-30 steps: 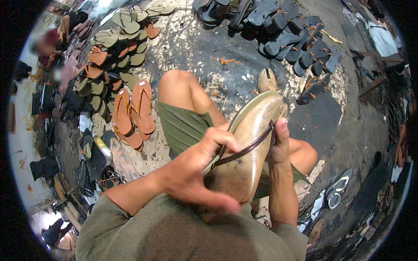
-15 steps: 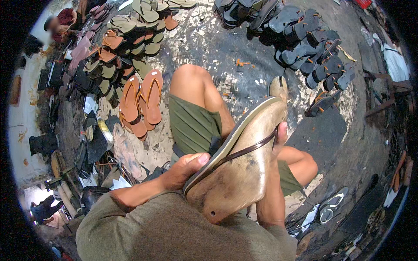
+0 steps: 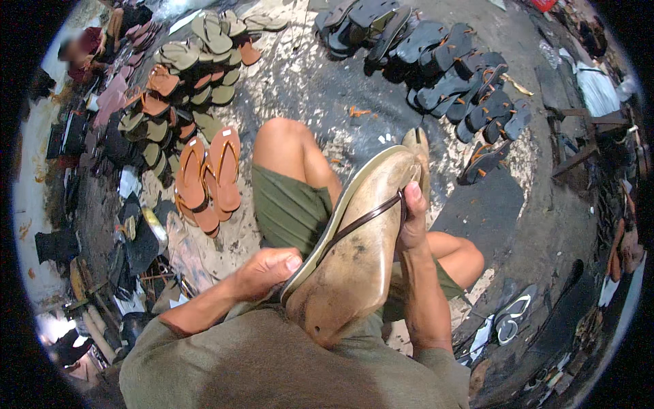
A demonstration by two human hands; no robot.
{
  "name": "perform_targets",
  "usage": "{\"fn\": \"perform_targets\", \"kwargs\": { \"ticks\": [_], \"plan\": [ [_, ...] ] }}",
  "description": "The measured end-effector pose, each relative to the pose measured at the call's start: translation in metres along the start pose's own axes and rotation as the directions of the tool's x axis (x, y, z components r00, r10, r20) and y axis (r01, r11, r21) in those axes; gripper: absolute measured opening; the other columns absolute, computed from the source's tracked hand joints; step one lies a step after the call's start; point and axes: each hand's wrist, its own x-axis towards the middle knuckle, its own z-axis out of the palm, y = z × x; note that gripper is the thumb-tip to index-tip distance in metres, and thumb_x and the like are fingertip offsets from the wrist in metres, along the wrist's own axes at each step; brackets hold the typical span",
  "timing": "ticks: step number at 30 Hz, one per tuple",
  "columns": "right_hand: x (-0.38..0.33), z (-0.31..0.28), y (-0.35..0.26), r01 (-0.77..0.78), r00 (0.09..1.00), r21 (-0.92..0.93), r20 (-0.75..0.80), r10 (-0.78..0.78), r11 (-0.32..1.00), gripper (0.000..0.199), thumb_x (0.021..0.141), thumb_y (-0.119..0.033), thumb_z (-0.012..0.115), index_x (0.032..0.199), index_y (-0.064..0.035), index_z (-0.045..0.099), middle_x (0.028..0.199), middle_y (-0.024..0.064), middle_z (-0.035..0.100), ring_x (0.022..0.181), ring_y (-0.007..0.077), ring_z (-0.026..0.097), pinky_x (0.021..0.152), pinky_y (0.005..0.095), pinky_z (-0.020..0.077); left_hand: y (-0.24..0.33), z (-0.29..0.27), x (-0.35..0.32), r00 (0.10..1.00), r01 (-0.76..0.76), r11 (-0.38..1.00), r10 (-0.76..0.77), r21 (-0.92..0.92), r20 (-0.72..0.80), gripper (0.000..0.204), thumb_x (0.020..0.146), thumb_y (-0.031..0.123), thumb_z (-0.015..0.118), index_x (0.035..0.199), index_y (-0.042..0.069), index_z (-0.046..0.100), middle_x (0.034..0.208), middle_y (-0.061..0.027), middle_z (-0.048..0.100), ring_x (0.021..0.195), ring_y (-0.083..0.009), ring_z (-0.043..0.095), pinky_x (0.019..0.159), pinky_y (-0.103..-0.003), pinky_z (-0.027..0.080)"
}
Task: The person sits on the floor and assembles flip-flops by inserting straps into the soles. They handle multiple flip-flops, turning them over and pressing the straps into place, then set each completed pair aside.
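Floor: dark and scuffed, spread around the seated person (image 3: pixel 300 88).
Heap of black sandals: on the floor, ahead and to the right (image 3: pixel 436 82).
Foot mold: over the lap, between the two hands, slanting from heel at lower left to toe at upper right (image 3: pixel 354 273).
Sandal: fitted along the mold, its pale-edged sole facing the left hand (image 3: pixel 325 235).
Tan sandals: on the floor beyond the left hand, well apart from it (image 3: pixel 225 170).
Right hand: grasping the mold's right side near the toe, thumb up beside the strap (image 3: pixel 412 221).
Left hand: curled onto the sole's edge near the heel (image 3: pixel 269 271).
Strap: brown, crossing the mold (image 3: pixel 361 223).
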Motion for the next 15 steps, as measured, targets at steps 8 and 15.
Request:
{"fn": "perform_targets", "kwargs": {
  "ticks": [8,15],
  "plan": [
    [0.010,0.017,-0.057,-0.097,0.965,-0.386,0.190,0.182,0.917,0.072,0.098,-0.057,0.058,0.133,0.0059,0.059,0.121,0.0153,0.067,0.110,0.0217,0.063,0.096,0.0378,0.0512,0.099,0.038,0.044,0.931,-0.356,0.911,0.366,0.206,-0.010,0.143,0.077,0.057,0.087,0.160,-0.002,-0.014,0.165,-0.0301,0.012,0.156,-0.0379,0.013,0.126,-0.047,0.016],
    [0.001,0.038,-0.037,0.155,0.986,-0.153,0.085,-0.143,0.976,0.089,0.101,-0.069,0.044,0.156,-0.0007,0.035,0.149,0.0184,0.051,0.132,0.0326,0.056,0.111,0.0454,0.0464,0.086,0.037,0.057,0.853,-0.512,0.848,0.484,-0.136,-0.193,0.135,0.075,0.040,0.085,0.162,-0.002,-0.010,0.164,-0.0253,0.016,0.154,-0.0345,0.020,0.125,-0.044,0.015]
  ]
}}
